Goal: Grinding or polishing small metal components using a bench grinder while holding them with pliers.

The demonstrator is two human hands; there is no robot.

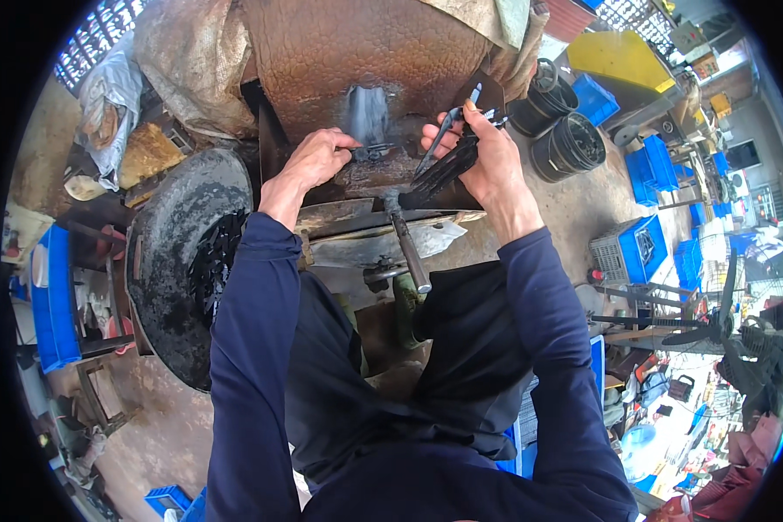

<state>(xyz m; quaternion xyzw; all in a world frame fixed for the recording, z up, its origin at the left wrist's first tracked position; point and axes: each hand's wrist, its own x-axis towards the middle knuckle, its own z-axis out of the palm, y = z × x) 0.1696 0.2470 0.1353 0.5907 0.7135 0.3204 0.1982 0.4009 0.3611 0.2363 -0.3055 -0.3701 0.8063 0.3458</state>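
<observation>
In front of me, a blurred pale grey wheel or jet shows at a slot in a rust-brown housing. My left hand is closed, its fingertips pinched at the left side of the slot, by a small dark piece; whether they grip it I cannot make out. My right hand is closed around a bundle of slender dark metal pieces. One longer piece with a pale tip sticks up between its fingers. Below the slot, a metal bar points toward me.
At left stands a large blackened round pan with many dark strips inside. Two black buckets stand at right, near several blue crates. Sacking hangs at the upper left. My legs straddle the space below the housing.
</observation>
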